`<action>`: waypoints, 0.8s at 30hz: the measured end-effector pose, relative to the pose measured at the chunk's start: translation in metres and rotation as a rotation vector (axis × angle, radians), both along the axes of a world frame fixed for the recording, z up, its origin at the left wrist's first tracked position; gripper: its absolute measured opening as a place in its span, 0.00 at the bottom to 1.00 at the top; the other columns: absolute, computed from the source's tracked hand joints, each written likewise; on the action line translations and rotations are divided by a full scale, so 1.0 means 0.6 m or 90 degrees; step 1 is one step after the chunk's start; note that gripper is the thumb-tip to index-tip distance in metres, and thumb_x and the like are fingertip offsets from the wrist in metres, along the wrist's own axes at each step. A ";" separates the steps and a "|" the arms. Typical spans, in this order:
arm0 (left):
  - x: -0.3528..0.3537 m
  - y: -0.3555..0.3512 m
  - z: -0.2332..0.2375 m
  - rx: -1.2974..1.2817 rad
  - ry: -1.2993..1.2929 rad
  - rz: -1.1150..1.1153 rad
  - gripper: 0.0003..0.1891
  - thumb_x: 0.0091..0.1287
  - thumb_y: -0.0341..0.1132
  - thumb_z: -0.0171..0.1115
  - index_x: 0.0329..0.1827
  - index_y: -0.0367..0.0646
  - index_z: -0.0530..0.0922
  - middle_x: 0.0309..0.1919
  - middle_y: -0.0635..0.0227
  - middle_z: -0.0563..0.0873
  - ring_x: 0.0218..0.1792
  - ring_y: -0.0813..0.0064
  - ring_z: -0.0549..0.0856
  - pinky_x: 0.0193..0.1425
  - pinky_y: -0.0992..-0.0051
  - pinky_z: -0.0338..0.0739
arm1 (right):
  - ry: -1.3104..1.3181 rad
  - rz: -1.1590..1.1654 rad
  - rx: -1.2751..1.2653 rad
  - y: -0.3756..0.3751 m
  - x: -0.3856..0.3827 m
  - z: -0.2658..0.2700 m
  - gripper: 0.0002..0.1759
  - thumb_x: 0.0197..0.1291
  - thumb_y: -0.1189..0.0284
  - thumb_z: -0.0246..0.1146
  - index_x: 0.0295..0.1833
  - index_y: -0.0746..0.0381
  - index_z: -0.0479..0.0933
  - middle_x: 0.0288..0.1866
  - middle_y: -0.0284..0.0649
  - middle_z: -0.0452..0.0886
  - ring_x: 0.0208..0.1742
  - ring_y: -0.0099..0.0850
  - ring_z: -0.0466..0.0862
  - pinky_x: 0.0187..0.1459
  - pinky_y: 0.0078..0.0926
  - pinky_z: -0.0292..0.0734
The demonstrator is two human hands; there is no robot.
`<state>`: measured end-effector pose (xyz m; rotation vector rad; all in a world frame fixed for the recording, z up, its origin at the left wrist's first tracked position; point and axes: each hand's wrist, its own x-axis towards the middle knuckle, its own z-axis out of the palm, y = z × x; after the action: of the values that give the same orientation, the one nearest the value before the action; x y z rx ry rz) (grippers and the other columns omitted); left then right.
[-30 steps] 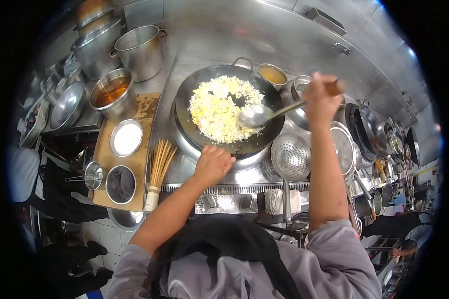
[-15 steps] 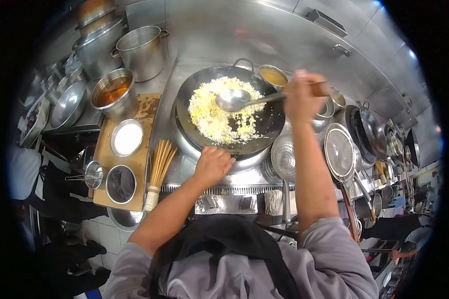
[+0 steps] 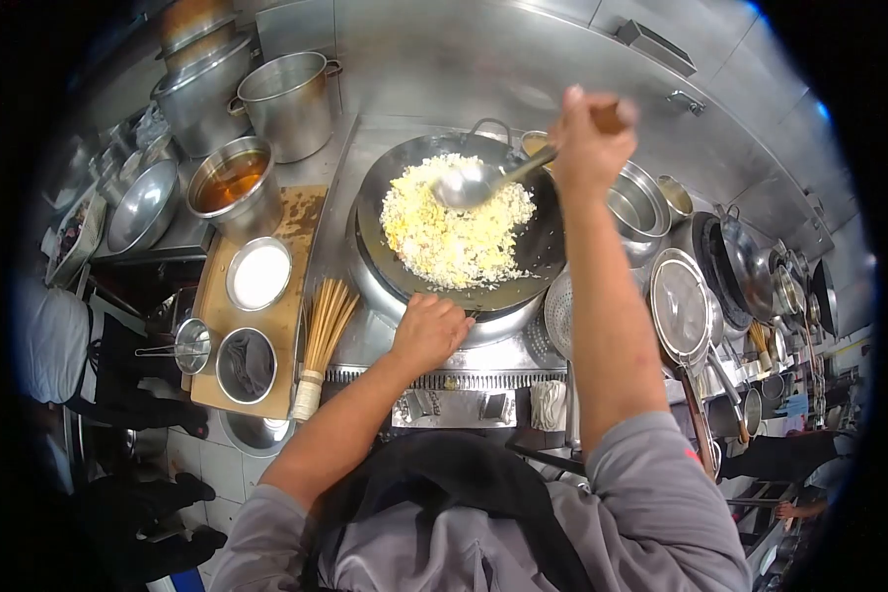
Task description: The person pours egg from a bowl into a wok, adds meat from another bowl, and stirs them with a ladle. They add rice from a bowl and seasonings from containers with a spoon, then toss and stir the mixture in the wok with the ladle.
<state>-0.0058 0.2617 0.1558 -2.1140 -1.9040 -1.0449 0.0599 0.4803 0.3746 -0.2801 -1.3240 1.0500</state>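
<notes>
Yellow and white fried rice (image 3: 454,242) fills the middle of a large dark wok (image 3: 390,178) on the stove. My right hand (image 3: 590,143) is wrapped round the wooden-ended handle of a metal ladle (image 3: 469,185), whose bowl rests on the upper part of the rice. At the wok's near rim, my left hand (image 3: 431,333) has its fingers curled over the edge, where a small loop or cloth cannot be made out. A bundle of bamboo sticks (image 3: 328,331) lies to the left of that hand.
On the left, a board (image 3: 296,227) carries a bowl of white powder (image 3: 259,274) and a steel container (image 3: 246,365); beside it is a pot of orange liquid (image 3: 232,183). Strainers (image 3: 679,306) and steel bowls (image 3: 636,202) are on the right. Other people stand at both sides.
My right hand has moved up and slightly left, and the ladle handle is steeper. The rice has spread rightward over the patch that was bare. My left hand stays at the rim.
</notes>
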 end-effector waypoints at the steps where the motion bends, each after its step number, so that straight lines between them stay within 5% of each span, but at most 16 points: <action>1: 0.002 0.000 -0.001 0.011 0.005 0.006 0.12 0.68 0.42 0.65 0.29 0.46 0.80 0.30 0.66 0.80 0.37 0.61 0.79 0.48 0.60 0.70 | -0.023 -0.046 0.019 0.021 -0.020 -0.074 0.13 0.64 0.78 0.70 0.32 0.62 0.72 0.18 0.31 0.72 0.16 0.22 0.71 0.21 0.24 0.68; 2: 0.004 -0.003 -0.001 0.021 0.013 0.010 0.12 0.68 0.42 0.65 0.30 0.46 0.80 0.30 0.66 0.81 0.38 0.62 0.79 0.48 0.60 0.70 | -0.044 -0.094 0.037 0.031 -0.028 -0.117 0.12 0.65 0.77 0.70 0.32 0.63 0.73 0.18 0.32 0.71 0.16 0.21 0.69 0.20 0.25 0.66; 7: 0.002 -0.003 -0.005 0.016 0.008 0.001 0.12 0.68 0.41 0.66 0.29 0.45 0.80 0.29 0.66 0.81 0.37 0.61 0.80 0.48 0.60 0.71 | 0.020 0.068 -0.014 -0.057 0.011 0.030 0.12 0.63 0.79 0.71 0.31 0.62 0.74 0.20 0.32 0.74 0.17 0.21 0.73 0.22 0.23 0.70; 10: 0.004 0.000 -0.006 0.024 0.005 0.003 0.13 0.68 0.41 0.66 0.28 0.45 0.80 0.29 0.65 0.82 0.37 0.60 0.81 0.47 0.59 0.71 | -0.053 -0.021 0.032 -0.048 -0.035 -0.075 0.12 0.64 0.77 0.71 0.31 0.62 0.75 0.19 0.32 0.74 0.16 0.20 0.70 0.21 0.23 0.67; 14: 0.005 -0.003 0.002 0.015 -0.026 -0.007 0.13 0.68 0.41 0.65 0.27 0.44 0.80 0.28 0.64 0.83 0.37 0.59 0.82 0.47 0.58 0.72 | -0.014 0.058 0.000 -0.069 -0.012 0.035 0.12 0.63 0.78 0.71 0.31 0.62 0.75 0.20 0.32 0.75 0.17 0.20 0.72 0.22 0.21 0.69; 18: 0.011 -0.004 -0.008 0.019 -0.014 0.010 0.13 0.68 0.41 0.65 0.27 0.44 0.79 0.27 0.63 0.82 0.37 0.58 0.82 0.48 0.58 0.72 | -0.047 0.040 0.049 -0.055 -0.043 -0.090 0.11 0.64 0.75 0.71 0.32 0.63 0.77 0.21 0.31 0.75 0.17 0.19 0.71 0.22 0.22 0.68; 20: 0.007 0.001 -0.008 0.023 0.002 0.008 0.13 0.68 0.41 0.65 0.27 0.44 0.79 0.28 0.63 0.83 0.37 0.58 0.81 0.48 0.58 0.71 | -0.065 -0.035 0.083 -0.067 -0.018 -0.022 0.11 0.63 0.75 0.72 0.33 0.63 0.76 0.22 0.30 0.75 0.18 0.18 0.71 0.22 0.23 0.68; 22: 0.007 -0.002 -0.006 0.017 -0.008 0.007 0.13 0.69 0.41 0.65 0.28 0.45 0.79 0.28 0.63 0.82 0.37 0.59 0.81 0.48 0.58 0.71 | -0.019 0.122 -0.022 -0.112 0.035 0.037 0.11 0.62 0.74 0.73 0.32 0.64 0.78 0.21 0.30 0.78 0.23 0.17 0.75 0.27 0.20 0.70; 24: 0.006 -0.004 -0.005 0.006 -0.022 0.007 0.13 0.69 0.41 0.65 0.28 0.45 0.79 0.28 0.63 0.82 0.37 0.59 0.81 0.47 0.58 0.71 | -0.019 0.119 0.003 -0.157 0.060 0.020 0.12 0.63 0.74 0.73 0.32 0.64 0.77 0.21 0.29 0.78 0.25 0.17 0.75 0.28 0.20 0.70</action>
<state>-0.0024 0.2591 0.1525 -2.0924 -1.9197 -1.0927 0.0958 0.3862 0.3866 -0.1703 -1.3996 1.2027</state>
